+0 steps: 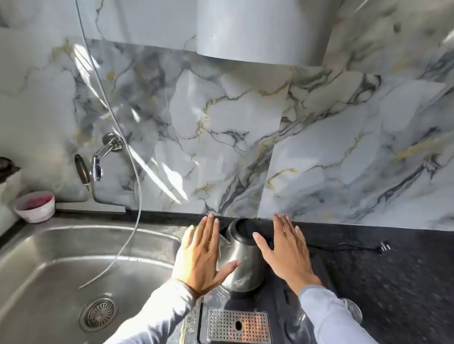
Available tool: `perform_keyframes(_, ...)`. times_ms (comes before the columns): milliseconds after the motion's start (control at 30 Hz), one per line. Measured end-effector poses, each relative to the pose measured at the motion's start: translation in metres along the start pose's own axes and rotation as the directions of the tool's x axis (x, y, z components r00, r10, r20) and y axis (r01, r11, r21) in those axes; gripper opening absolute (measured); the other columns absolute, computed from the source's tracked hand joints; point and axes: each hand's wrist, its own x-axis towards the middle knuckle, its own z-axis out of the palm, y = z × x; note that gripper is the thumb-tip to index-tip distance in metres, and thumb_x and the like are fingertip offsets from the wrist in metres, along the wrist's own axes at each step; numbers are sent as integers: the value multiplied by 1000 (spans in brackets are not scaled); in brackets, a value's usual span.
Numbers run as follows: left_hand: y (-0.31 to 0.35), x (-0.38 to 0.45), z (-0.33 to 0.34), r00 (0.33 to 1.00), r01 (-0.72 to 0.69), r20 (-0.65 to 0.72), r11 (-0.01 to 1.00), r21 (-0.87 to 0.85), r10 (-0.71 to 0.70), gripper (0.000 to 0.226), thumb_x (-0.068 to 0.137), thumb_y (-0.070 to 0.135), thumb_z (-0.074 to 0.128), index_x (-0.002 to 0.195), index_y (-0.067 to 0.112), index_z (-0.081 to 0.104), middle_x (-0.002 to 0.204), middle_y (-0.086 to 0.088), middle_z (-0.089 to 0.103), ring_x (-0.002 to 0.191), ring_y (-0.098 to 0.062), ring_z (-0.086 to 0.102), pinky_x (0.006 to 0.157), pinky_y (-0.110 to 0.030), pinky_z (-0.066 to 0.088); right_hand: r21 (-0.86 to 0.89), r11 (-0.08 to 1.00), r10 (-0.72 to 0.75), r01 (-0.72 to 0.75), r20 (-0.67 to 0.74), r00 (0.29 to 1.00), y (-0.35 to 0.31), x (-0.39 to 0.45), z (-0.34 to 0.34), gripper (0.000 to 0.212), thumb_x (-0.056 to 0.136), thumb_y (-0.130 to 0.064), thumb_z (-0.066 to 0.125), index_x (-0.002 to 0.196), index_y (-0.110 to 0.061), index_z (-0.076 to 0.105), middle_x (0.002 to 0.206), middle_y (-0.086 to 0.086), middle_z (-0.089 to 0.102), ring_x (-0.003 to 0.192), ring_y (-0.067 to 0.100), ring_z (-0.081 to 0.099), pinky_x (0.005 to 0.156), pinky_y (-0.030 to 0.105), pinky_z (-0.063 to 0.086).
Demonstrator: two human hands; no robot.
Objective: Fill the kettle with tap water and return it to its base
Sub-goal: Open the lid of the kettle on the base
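The tapered steel kettle (242, 257) is standing upright on the dark bench (404, 288), just right of the steel sink (56, 266). Both hands are flanking it, spread flat and gripping nothing: the left hand (201, 256) is brushing its side, the right hand (288, 255) sitting just beside, about equally near

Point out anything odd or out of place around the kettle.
The power cord's plug lies loose on the dark counter, unplugged. A thin hose dangles into the sink. The kettle itself stands upright.
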Motion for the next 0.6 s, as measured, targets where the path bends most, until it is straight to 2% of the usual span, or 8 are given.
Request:
perform_keyframes(67,5,17,13,997,19,73,1000,8,-19,112,91,85,16,148,-7,45,155,-25,48,143,-37,48,111,-57,45,133,991,24,-31,54,998,2,17,4,86,94,-71,31,155,-11,23,162,13,29,150,26,22,123,43,16)
perform_keyframes(133,11,35,27,987,49,150,998,42,-54,116,89,88,12,143,-7,52,150,-26,53,138,-37,53,107,-57,48,191,981,8,-22,73,997,3,34,10,74,94,-65,44,145,-11,41,150,14,48,139,31,41,117,41,28)
perform_keyframes(233,15,45,45,979,71,188,996,59,-81,123,85,93,13,139,-9,54,148,-28,54,136,-39,55,107,-57,51,201,980,-12,3,45,999,2,49,21,53,87,-64,53,111,-18,64,117,6,70,117,28,59,103,40,38)
perform_keyframes(300,16,46,52,984,76,155,994,77,-88,126,82,95,15,141,-10,52,150,-29,51,139,-40,51,108,-58,49,190,982,-17,3,75,997,2,56,25,50,81,-65,54,102,-21,64,111,1,71,114,25,60,101,41,35)
perform_keyframes(400,18,43,51,987,91,123,991,93,-102,126,82,95,15,144,-9,50,154,-29,47,141,-40,49,109,-59,48,203,979,-3,-22,123,992,-3,60,30,52,78,-64,52,107,-21,63,116,2,67,119,26,54,101,45,29)
perform_keyframes(533,22,42,49,984,107,133,990,96,-119,128,81,96,14,144,-9,49,156,-30,44,143,-40,46,112,-60,44,212,977,-18,-23,190,982,-2,59,25,40,79,-59,47,88,-21,57,102,5,67,109,29,52,98,50,31)
perform_keyframes(600,23,41,48,981,102,155,989,106,-118,128,80,97,14,144,-8,49,157,-29,42,144,-40,45,113,-59,42,297,954,-28,-46,242,970,0,62,16,34,83,-53,48,85,-21,57,95,5,65,101,28,51,97,49,34)
